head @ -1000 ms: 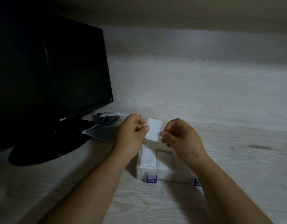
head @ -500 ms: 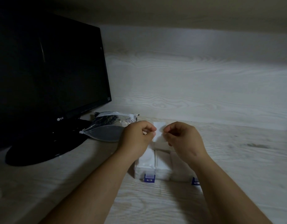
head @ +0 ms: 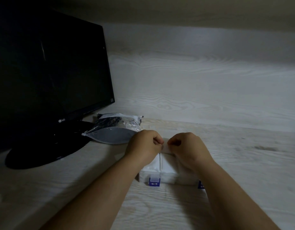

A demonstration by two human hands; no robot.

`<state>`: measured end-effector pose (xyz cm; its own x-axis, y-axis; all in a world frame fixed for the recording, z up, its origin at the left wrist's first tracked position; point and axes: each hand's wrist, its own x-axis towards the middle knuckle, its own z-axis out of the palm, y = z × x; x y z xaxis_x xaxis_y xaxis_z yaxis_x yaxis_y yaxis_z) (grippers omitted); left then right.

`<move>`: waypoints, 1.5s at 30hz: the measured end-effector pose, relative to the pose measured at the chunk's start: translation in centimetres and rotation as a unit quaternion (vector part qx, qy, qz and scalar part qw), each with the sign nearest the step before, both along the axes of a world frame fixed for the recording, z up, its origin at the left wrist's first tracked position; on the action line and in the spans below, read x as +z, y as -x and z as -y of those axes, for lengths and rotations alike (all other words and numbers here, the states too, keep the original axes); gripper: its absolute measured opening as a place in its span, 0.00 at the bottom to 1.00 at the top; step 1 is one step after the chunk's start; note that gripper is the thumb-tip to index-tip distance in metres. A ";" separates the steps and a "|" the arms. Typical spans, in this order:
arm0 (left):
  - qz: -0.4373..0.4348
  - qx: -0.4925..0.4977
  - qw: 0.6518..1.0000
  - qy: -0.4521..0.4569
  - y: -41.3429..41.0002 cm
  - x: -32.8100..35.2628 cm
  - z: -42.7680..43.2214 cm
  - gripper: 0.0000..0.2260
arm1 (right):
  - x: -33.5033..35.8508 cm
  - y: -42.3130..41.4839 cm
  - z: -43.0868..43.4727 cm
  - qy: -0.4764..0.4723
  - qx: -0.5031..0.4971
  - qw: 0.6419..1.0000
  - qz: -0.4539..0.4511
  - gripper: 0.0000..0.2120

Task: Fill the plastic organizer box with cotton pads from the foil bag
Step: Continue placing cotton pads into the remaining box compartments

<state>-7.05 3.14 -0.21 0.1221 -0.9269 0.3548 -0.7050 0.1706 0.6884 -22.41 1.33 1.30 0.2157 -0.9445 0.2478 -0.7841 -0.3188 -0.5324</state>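
One organizer box (head: 161, 171), one foil bag (head: 112, 130), and one cotton pad (head: 166, 148) pinched from both sides by the curled left hand (head: 143, 146) and right hand (head: 188, 146) above the box.

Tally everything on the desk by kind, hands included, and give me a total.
Monitor: 1
Foil bag: 1
Plastic organizer box: 1
Blue latches on the box: 2
Cotton pad pinched between the hands: 1
Hands: 2, left hand and right hand
Total: 8
The packed pads in the box cannot be counted.
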 end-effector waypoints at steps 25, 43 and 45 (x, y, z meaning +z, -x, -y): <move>0.003 -0.017 1.000 0.009 -1.1 0.3 0.0 0.09 | 0.0 -0.3 -0.3 0.026 0.004 0.999 -0.023 0.11; -0.078 0.076 0.994 -0.017 -6.1 0.7 -0.6 0.17 | 0.0 0.1 -0.5 0.100 0.043 0.994 0.026 0.10; -0.054 0.078 0.994 -0.045 -6.6 0.7 -0.8 0.14 | 0.0 0.1 -0.5 0.098 0.042 0.994 0.025 0.10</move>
<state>-0.42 3.93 0.47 0.2995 -0.9213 0.2481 -0.6389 -0.0005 0.7693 -22.56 1.82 1.27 0.2736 -0.8560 0.4386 -0.7243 -0.4834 -0.4917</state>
